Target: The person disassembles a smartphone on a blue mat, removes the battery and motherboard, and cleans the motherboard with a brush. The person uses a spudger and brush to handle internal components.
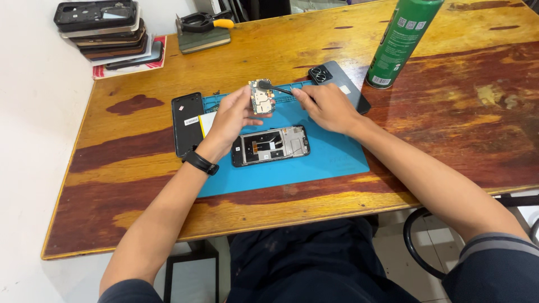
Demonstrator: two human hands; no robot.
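Gripping a small gold-and-green circuit board (261, 96), the left hand (233, 115) lifts it above the blue mat (331, 154); the right hand (325, 106), fingers closed, presses a thin black brush (275, 88) against it.

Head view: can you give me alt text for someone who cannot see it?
A person's left hand holds a small circuit board above a blue work mat while the right hand touches it with a thin black brush. An opened phone lies on the mat, on a worn wooden table with a green spray can.
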